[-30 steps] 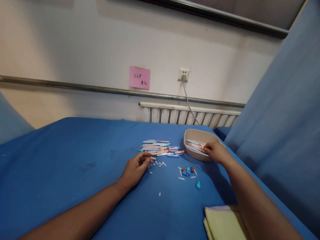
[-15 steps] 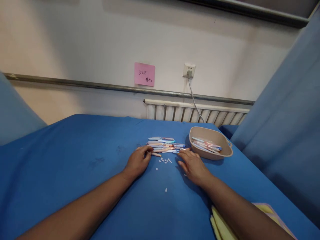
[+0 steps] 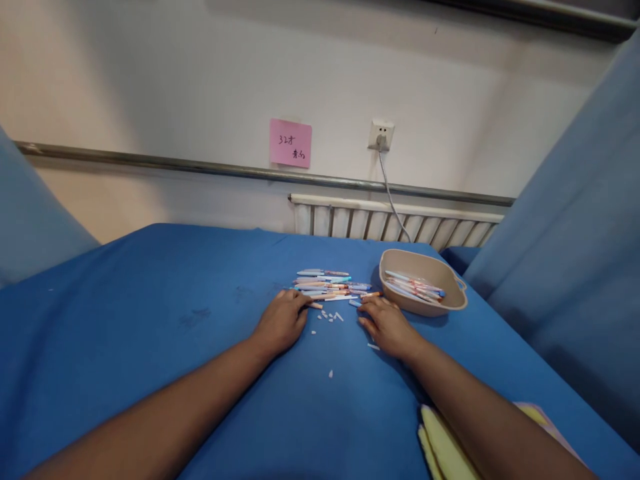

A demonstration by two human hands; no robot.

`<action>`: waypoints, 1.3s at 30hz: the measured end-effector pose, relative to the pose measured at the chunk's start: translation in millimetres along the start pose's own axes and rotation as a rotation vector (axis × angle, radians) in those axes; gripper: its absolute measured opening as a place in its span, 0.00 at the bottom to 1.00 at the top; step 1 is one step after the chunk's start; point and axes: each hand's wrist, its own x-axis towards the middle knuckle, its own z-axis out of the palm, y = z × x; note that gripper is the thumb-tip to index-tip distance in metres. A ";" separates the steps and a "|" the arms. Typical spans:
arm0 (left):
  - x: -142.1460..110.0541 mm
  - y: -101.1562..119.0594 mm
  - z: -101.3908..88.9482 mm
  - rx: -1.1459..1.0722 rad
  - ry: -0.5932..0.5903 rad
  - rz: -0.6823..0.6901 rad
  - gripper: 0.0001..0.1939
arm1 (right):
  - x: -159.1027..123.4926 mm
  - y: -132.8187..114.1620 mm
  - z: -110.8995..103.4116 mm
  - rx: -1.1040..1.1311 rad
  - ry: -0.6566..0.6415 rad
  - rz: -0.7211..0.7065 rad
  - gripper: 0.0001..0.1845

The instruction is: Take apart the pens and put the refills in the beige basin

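A loose row of pens in white, pale blue, peach and orange lies on the blue sheet. My left hand is at the row's left end, its fingers closed over the nearest peach-tipped pen. At the right end, my right hand rests with its thumb apart and its fingertips over a light blue pen. Whether those fingertips press on that pen is hard to see. Several small white bits are scattered between the hands, and a thin white piece lies beneath my right hand.
A beige basket with more pens stands right of the row. A folded yellow cloth lies by my right forearm. Behind the blue sheet are a radiator, a metal rail and a plugged cable. Curtains hang at both sides.
My left fingers have come closer together over the peach-tipped pen. The right hand has shifted slightly right, uncovering more of the white piece below it. The camera view has moved a little.
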 end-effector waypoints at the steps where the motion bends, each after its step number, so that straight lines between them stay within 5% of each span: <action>1: 0.1 0.0 -0.5 0.006 0.000 -0.003 0.12 | 0.1 0.9 -0.4 0.004 0.002 0.003 0.12; 13: -1.6 -0.3 0.6 0.062 -0.001 -0.028 0.08 | -1.5 -0.6 -0.6 0.073 0.021 -0.028 0.04; 21: -1.9 2.6 0.1 0.060 -0.007 -0.019 0.08 | 18.0 -9.6 1.4 -0.001 0.060 -0.003 0.15; 28: -14.5 3.6 -6.1 0.059 0.002 -0.025 0.09 | 47.8 -20.9 4.6 -0.155 -0.037 0.055 0.10; 39: -33.0 6.1 -12.1 0.072 0.008 0.032 0.09 | 44.5 -41.3 -3.6 -0.330 -0.210 0.012 0.16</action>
